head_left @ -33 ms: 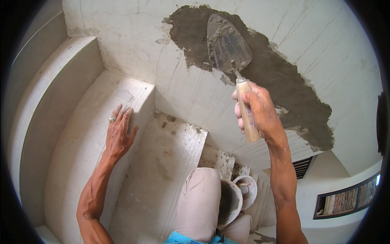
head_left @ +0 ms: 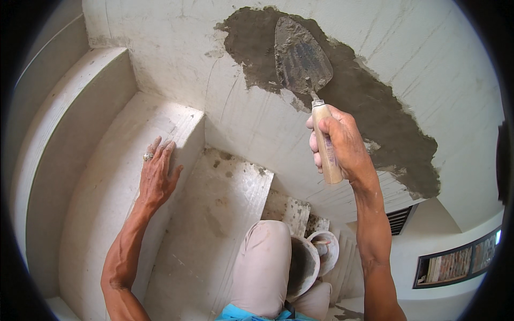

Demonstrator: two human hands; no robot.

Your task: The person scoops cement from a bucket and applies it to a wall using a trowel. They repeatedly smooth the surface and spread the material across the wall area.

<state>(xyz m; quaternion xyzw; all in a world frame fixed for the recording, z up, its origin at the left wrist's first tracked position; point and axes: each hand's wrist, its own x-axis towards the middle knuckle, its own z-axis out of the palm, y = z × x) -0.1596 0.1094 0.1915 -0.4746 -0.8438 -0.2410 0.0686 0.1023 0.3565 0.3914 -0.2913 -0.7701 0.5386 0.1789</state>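
My right hand [head_left: 347,143] grips the wooden handle of a pointed trowel [head_left: 303,58]. Its blade, smeared with grey mortar, lies against or just over the upper left of a dark wet mortar patch [head_left: 385,120]. That patch spreads as a long ragged band across the pale wall [head_left: 257,123], slanting down to the right. My left hand [head_left: 157,174] rests on a concrete stair step [head_left: 115,176], fingers stretched out and holding nothing; a ring is on one finger.
Beside my knee [head_left: 262,257] stand a bucket [head_left: 315,262] and a smaller white bucket [head_left: 333,251] with something inside. More steps [head_left: 214,198], spotted with mortar, descend to the right. A dark vent [head_left: 401,220] and a long framed opening [head_left: 450,265] lie at lower right.
The trowel blade has shifted very slightly to the right and turned a little against the patch. My left hand stays where it was.
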